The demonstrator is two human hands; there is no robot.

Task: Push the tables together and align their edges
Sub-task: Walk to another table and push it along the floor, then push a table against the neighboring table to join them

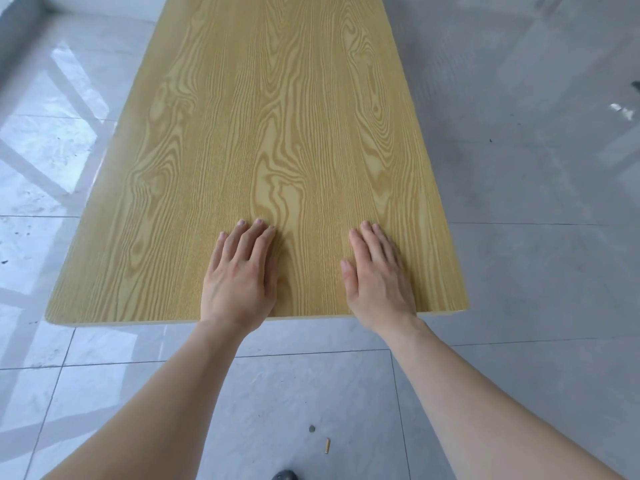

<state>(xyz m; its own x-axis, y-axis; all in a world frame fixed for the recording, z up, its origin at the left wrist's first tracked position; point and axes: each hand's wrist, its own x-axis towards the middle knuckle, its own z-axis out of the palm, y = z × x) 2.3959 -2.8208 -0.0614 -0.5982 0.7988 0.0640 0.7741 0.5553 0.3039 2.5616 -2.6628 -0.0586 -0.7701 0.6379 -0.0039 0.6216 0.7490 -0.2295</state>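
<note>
A long table with a yellow wood-grain top [270, 126] stretches away from me, its near short edge just in front of my arms. My left hand [239, 275] lies flat, palm down, on the top near that edge, left of centre. My right hand [377, 275] lies flat in the same way, right of centre. Both hands have their fingers extended and slightly apart, and neither grips anything. The table's far end runs out of view at the top. No second table shows.
Glossy grey floor tiles [536, 150] surround the table on both sides. A small brass-coloured piece [327, 446] and a dark speck [312, 428] lie on the floor between my arms. A dark shoe tip [284, 475] shows at the bottom edge.
</note>
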